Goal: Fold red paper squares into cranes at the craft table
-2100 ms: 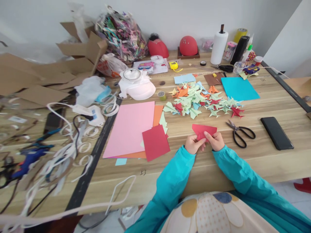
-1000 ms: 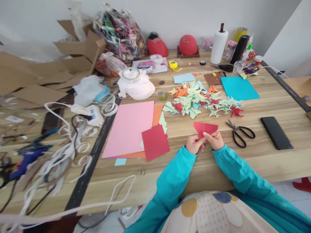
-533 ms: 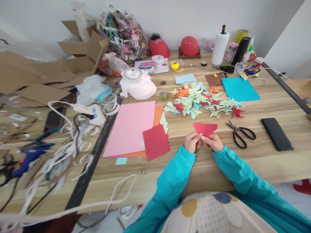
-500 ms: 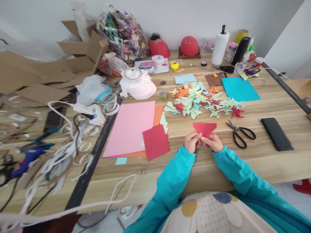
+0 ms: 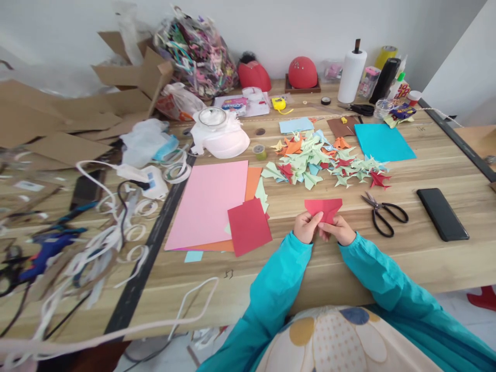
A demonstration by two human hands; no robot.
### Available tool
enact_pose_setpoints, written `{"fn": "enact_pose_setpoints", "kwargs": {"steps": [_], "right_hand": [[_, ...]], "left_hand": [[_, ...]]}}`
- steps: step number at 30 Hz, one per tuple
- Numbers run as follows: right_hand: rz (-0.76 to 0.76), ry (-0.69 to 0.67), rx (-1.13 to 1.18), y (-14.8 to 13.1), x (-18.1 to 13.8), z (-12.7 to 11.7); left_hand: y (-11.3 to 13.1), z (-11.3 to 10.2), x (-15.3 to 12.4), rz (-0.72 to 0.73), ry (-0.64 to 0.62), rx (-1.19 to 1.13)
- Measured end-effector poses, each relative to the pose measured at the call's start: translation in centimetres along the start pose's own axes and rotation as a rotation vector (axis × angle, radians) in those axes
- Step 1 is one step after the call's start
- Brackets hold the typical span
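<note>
1. We are holding the folded red paper (image 5: 323,207) between both hands in front of our body, its wide edge pointing away from us and its narrower part lying under our thumbs (image 5: 316,218).
2. Our left hand (image 5: 305,227) is pinching the near left part; its grip is narrow, closed on the paper.
3. Our right hand (image 5: 341,229) is pinching the near right part, its grip equally narrow on that piece. We are probably working our hands so close together because the paper is small and its layers need pressing flat. We cannot tell whether it is touching the worktop (image 5: 414,258).
4. Beyond our hands, paper figures (image 5: 308,155) are lying in a loose heap, mostly pale green, seemingly placed there to be out from under our wrists.
5. The scissors (image 5: 374,203) are lying near our right hand, blades pointing away and handles toward us, presumably for easy picking up.
6. To our left, a dark red sheet (image 5: 250,227) is partly overlapping a pink sheet (image 5: 211,201), likely for staying within reach.
7. A black phone (image 5: 442,214) is resting farther right, past the scissors, apparently set aside.
</note>
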State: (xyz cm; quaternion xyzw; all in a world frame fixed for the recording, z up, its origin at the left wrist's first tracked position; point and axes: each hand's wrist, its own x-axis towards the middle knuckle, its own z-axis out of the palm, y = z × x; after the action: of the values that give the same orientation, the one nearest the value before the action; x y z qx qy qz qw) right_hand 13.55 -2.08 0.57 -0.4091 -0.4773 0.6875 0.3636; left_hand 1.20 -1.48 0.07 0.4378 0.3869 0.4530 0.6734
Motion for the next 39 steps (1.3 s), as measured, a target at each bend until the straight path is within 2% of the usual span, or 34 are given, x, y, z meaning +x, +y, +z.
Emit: {"fn": "enact_pose_setpoints", "kwargs": {"steps": [5, 7, 12, 17, 22, 25, 30, 35, 39], "right_hand": [[-0.001, 0.042, 0.012, 0.0, 0.0, -0.2], [-0.008, 0.053, 0.005, -0.1, 0.0, -0.2], [0.000, 0.057, -0.011, -0.3, 0.0, -0.2], [-0.009, 0.081, -0.092, -0.2, -0.2, -0.1], [-0.020, 0.208, -0.075, -0.2, -0.1, -0.3], [-0.005, 0.294, -0.076, -0.3, 0.1, -0.5], [-0.031, 0.310, -0.068, -0.3, 0.1, -0.5], [-0.054, 0.362, -0.067, -0.1, 0.3, -0.6], [-0.078, 0.471, -0.063, 0.1, 0.6, -1.1]], "left_hand": [[0.3, -0.1, -0.1, 0.041, -0.042, 0.109], [0.0, -0.1, -0.1, 0.035, 0.009, 0.135], [-0.8, 0.1, 0.1, 0.023, 0.226, 0.144], [-1.2, -0.1, 0.3, 0.037, 0.228, 0.144], [-1.3, -0.4, 0.4, 0.089, 0.329, 0.237], [-0.8, -0.2, 0.2, 0.082, 0.302, 0.267], [-0.2, 0.3, -0.3, 0.024, 0.263, 0.236], [-0.7, 0.0, -0.1, 0.074, 0.235, 0.282], [-1.1, -0.3, 0.0, 0.095, 0.223, 0.304]]}}
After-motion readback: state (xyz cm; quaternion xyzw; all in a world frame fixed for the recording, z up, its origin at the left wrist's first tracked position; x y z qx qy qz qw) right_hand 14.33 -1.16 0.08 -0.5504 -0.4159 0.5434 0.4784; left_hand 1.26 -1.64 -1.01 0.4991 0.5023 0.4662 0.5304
